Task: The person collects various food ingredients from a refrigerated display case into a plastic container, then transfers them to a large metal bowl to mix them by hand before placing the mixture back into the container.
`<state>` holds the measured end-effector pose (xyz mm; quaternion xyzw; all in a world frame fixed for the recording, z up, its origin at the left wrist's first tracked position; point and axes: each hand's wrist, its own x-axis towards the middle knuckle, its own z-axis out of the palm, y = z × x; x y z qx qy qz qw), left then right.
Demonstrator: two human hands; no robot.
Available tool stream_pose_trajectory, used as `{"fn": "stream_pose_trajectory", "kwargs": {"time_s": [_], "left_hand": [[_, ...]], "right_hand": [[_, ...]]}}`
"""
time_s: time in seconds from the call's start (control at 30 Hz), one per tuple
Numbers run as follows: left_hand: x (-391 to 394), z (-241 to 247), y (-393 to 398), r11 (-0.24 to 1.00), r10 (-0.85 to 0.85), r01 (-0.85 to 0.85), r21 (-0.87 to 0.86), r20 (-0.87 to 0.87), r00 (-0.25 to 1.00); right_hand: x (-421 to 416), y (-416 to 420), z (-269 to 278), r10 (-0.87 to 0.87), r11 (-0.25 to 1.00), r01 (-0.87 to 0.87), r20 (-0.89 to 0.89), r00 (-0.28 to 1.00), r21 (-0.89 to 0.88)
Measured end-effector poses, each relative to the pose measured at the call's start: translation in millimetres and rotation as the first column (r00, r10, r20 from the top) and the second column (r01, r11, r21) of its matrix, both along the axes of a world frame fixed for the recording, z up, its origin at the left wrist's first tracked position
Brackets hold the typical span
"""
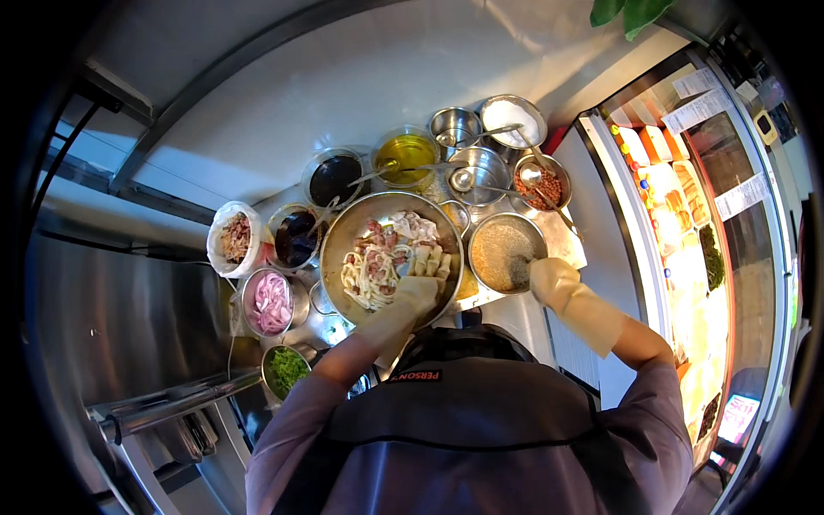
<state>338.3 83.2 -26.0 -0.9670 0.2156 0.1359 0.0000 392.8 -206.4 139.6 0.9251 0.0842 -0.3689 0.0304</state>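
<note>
My left hand (pixel 421 283), in a loose pale glove, reaches into a wide two-handled steel pan (pixel 329 238). Its fingers rest among the food at the pan's right side; what lies beneath them is hidden. Pale strips with reddish pieces (pixel 373 267) spread over the pan's bottom, and a whitish crumpled piece (pixel 415 225) lies beyond my fingertips. My right hand (pixel 555 281), gloved likewise, is at the right rim of a steel bowl of tan, grainy food (pixel 502 248). Its fingertips are hidden, and a dark patch shows in the bowl beside them.
Around the pan stand tubs of dark liquid (pixel 335 180), yellow oil (pixel 407 158) and white powder (pixel 514 117), some with ladles. Reddish nuts or beans (pixel 544 187) fill another bowl. Sliced onion (pixel 271 302) and chopped greens (pixel 288 365) sit left. A lit display case (pixel 682 257) borders the right.
</note>
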Motion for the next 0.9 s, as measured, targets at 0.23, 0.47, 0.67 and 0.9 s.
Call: {"fn": "stream_pose_trajectory", "kwargs": {"time_s": [0.23, 0.47, 0.67, 0.9], "left_hand": [[46, -3, -14, 0.950, 0.308, -0.301, -0.082, 0.087, 0.948], [102, 72, 4, 0.923, 0.373, -0.378, -0.066, -0.078, 0.924], [107, 0, 11, 0.921, 0.379, -0.380, -0.090, -0.026, 0.925], [121, -36, 41, 0.894, 0.375, -0.328, -0.306, 0.109, 0.920]], "right_hand": [[-10, -22, -93, -0.071, 0.952, 0.009, 0.195, 0.978, 0.304], [9, -17, -79, -0.387, 0.855, 0.236, 0.264, 0.884, 0.462], [-5, 11, -83, -0.552, 0.717, 0.415, 0.093, 0.829, 0.561], [2, -3, -42, -0.734, 0.121, 0.781, -0.474, 0.486, 0.613]]}}
